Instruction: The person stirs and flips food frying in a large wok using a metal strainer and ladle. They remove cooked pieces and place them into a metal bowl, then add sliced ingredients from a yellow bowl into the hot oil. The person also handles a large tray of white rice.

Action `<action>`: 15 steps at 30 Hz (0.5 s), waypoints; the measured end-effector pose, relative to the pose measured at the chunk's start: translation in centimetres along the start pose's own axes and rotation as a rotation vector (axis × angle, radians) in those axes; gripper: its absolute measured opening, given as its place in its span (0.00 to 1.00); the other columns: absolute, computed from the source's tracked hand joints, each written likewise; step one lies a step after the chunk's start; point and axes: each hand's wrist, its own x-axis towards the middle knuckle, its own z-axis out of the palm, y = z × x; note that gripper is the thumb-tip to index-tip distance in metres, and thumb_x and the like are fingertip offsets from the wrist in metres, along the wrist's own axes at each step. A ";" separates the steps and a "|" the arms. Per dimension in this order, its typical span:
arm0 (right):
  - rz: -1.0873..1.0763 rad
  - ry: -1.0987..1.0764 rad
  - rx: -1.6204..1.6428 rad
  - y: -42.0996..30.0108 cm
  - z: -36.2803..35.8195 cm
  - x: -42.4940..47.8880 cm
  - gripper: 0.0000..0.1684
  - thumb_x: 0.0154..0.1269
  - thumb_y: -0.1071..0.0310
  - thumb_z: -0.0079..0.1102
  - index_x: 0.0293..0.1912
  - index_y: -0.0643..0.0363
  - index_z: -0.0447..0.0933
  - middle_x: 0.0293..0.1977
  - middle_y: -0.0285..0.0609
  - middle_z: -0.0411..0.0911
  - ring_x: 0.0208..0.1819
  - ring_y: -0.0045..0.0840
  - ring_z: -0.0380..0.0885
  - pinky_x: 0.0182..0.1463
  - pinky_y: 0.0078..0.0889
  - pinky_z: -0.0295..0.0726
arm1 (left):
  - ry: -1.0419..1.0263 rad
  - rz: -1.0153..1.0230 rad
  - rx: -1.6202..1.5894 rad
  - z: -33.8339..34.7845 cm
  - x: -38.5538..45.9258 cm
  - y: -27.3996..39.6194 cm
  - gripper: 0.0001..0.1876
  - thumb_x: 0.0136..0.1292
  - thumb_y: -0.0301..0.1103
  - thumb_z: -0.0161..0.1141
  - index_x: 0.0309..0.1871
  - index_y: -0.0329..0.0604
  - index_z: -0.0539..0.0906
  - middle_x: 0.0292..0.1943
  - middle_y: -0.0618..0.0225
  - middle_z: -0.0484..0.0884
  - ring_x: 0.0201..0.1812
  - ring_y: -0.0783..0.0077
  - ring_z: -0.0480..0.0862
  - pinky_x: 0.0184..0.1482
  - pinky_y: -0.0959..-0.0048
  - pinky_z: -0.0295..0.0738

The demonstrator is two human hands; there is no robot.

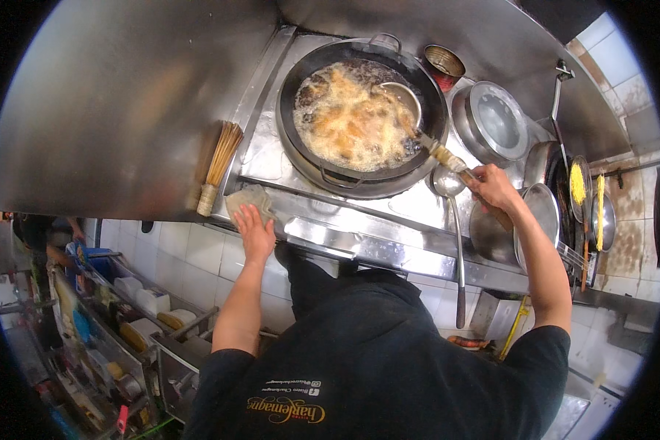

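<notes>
My right hand [494, 187] grips the wooden handle [445, 157] of a wok ladle or strainer, partly wrapped in pale binding. Its round metal head [404, 99] dips into bubbling oil, so I cannot tell whether it is perforated. A large black wok [440, 118] holds the oil, in which golden-brown pieces of food [346, 124] fry under foam. Flat on a folded, greyish cloth [242, 199] lies my left hand [256, 231], fingers extended, at the front left of the steel stove. Under my right wrist rests a second ladle [449, 184], its long handle sticking out over the front edge.
A bamboo wok brush [220, 168] leans by the left steel wall. Behind the wok stands an opened tin can [444, 65], with a lidded metal pot [495, 118] to its right. Steel pots [539, 220] and strainers crowd the right. Low left, a person's arm [63, 258] shows beside a container rack.
</notes>
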 end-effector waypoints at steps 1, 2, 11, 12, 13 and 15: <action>0.027 -0.060 0.065 -0.2 0.4 0.1 0.12 0.71 0.67 0.58 0.44 0.69 0.80 0.21 0.43 0.79 0.15 0.24 0.76 0.18 0.32 0.75 | 0.001 -0.003 -0.005 -0.1 0.0 0.0 0.40 0.72 0.45 0.54 0.80 0.39 0.50 0.81 0.49 0.39 0.80 0.39 0.37 0.77 0.44 0.45; 0.054 -0.120 0.130 -0.3 0.9 0.3 0.12 0.71 0.68 0.58 0.45 0.69 0.80 0.21 0.43 0.79 0.16 0.23 0.75 0.17 0.30 0.74 | 0.017 0.010 -0.004 0.2 0.1 0.0 0.40 0.72 0.45 0.54 0.80 0.38 0.50 0.81 0.49 0.39 0.80 0.38 0.37 0.77 0.44 0.46; 0.139 -0.323 0.491 -3.6 7.1 0.6 0.12 0.71 0.69 0.59 0.43 0.72 0.79 0.24 0.47 0.78 0.18 0.25 0.76 0.15 0.28 0.76 | 0.035 0.031 -0.025 -0.3 0.1 -0.4 0.40 0.71 0.45 0.56 0.79 0.35 0.52 0.80 0.46 0.42 0.80 0.37 0.38 0.76 0.42 0.45; 0.144 -0.341 0.577 -2.8 8.1 1.2 0.10 0.70 0.69 0.59 0.42 0.69 0.79 0.24 0.46 0.79 0.17 0.25 0.75 0.15 0.28 0.74 | 0.025 0.033 -0.039 -0.5 0.1 -0.2 0.40 0.71 0.45 0.56 0.79 0.35 0.52 0.80 0.46 0.42 0.80 0.37 0.38 0.76 0.42 0.44; 0.144 -0.359 0.634 -2.8 8.8 1.3 0.10 0.70 0.69 0.60 0.42 0.69 0.79 0.24 0.46 0.79 0.17 0.24 0.75 0.15 0.27 0.73 | 0.017 0.030 -0.052 -0.7 0.1 -0.2 0.41 0.71 0.45 0.57 0.79 0.35 0.52 0.80 0.46 0.42 0.80 0.37 0.38 0.77 0.42 0.44; 0.148 -0.399 0.746 -3.1 10.0 1.1 0.10 0.70 0.69 0.60 0.42 0.68 0.79 0.24 0.45 0.79 0.16 0.24 0.74 0.15 0.27 0.72 | 0.010 0.041 -0.060 -0.6 0.0 -0.5 0.41 0.70 0.45 0.57 0.79 0.35 0.53 0.80 0.46 0.42 0.80 0.38 0.38 0.77 0.43 0.44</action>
